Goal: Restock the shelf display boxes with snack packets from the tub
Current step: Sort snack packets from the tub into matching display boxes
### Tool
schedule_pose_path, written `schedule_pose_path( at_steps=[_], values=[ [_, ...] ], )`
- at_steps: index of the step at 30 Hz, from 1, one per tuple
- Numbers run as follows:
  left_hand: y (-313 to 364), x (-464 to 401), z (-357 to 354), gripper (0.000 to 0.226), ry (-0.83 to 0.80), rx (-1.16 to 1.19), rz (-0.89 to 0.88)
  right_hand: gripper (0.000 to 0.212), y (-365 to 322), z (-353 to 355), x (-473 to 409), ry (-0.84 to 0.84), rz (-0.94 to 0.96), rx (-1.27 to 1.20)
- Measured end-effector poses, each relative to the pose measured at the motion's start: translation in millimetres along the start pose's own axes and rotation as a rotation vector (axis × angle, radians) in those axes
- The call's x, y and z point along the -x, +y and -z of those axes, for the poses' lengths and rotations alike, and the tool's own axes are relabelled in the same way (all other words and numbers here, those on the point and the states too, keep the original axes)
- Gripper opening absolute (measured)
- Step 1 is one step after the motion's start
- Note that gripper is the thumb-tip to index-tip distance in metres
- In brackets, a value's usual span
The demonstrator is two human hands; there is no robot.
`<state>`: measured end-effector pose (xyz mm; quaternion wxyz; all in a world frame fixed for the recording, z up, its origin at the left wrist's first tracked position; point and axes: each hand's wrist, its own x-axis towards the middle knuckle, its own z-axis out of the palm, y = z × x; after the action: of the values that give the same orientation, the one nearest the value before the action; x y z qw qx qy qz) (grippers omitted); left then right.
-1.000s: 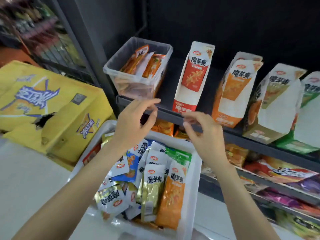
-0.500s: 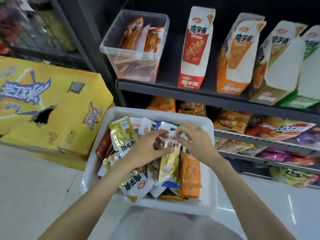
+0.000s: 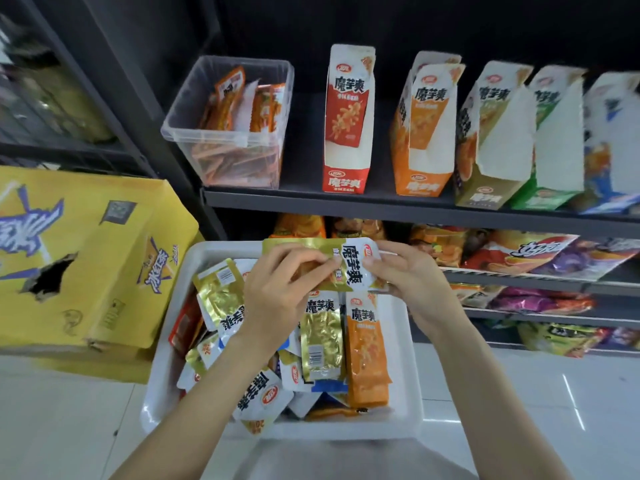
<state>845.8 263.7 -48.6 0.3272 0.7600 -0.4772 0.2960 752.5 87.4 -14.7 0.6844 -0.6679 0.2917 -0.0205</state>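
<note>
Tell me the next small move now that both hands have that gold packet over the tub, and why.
Probably lift the gold packet up to the olive-gold display box on the shelf. The left hand and right hand both grip it, turned sideways above the white tub; that box's colour seems the closest match, though its contents are hidden.
</note>
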Motion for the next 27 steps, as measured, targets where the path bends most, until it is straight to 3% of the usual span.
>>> schedule_pose_path(
  at_steps=[3,7,12,13,16,18,21,24,27],
  values=[
    [-2.5,-1.9,-5.6,0.027,-0.135,0.067,-0.065,0.028,-2.0,8.3,3.7,-0.024,0.037,-0.019],
    [3.2,-20.1,-17.6,0.05,-0.411,0.397,-0.06,0.015,-3.8,33.9,7.8,0.179,0.257,0.39],
    [32.7,-94.8,-48.3,0.046,-0.424,0.575,0.2,0.021,-36.8,88.8,23.7,0.412,0.576,0.707],
    [38.2,-112.9,-59.0,0.043,-0.434,0.638,0.23,0.01,-45.8,104.8,24.1,0.477,0.604,0.73],
    [53.6,-162.2,-92.4,0.035,-0.319,0.78,0.333,0.015,-76.7,157.3,20.9,0.665,0.69,0.703],
    [59.8,-188.7,-112.8,0.033,-0.275,0.7,0.374,0.021,-99.6,185.1,14.3,0.772,0.796,0.677],
    [61.2,-210.0,-146.1,0.036,-0.389,0.287,0.115,0.02,-122.9,216.6,-15.5,0.878,0.928,0.705],
    [58.8,-210.6,-168.7,0.045,-0.509,0.061,-0.083,0.018,-136.8,230.1,-58.3,0.839,0.978,0.813],
    [59.0,-205.1,-180.5,0.028,-0.527,0.01,-0.116,0.019,-145.8,230.3,-100.7,0.751,0.981,0.989]
  ],
)
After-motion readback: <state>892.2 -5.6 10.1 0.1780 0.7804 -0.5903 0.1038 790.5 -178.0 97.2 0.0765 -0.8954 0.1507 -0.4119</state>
